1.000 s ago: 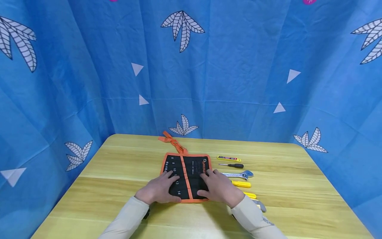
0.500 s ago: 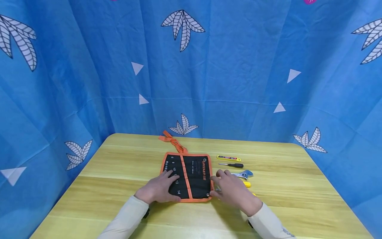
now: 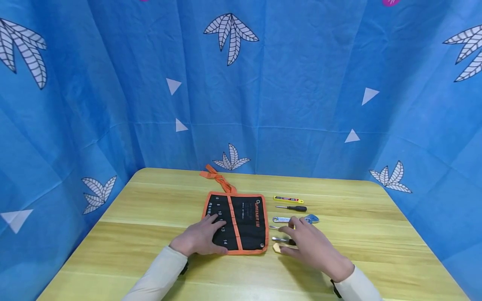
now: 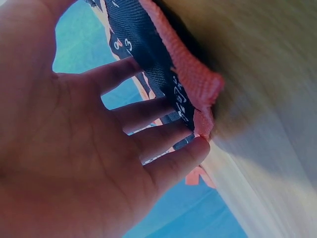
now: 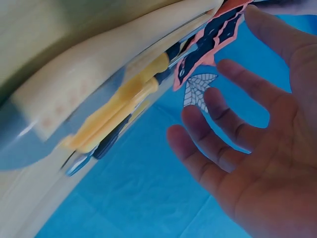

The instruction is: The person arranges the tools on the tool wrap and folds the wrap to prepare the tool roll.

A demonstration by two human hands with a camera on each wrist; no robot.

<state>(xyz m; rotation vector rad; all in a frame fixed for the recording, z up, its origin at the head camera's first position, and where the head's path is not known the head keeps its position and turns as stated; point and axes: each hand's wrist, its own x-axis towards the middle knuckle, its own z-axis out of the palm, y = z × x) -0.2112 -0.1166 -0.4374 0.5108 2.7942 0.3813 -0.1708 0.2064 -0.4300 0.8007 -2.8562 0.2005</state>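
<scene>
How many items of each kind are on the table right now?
Tool roll: 1
Utility knife: 1
Wrench: 1
Screwdrivers: 3 (one black-handled, two yellow-handled, partly under the right hand)
Cream-handled tool: 1
Total: 7

You are sitting in a staged recording booth: blue leaf-printed cloth sheets [image 3: 301, 83] are hanging round a pale wooden counter [image 3: 150, 209] carrying hand tools [image 3: 295, 219].
</scene>
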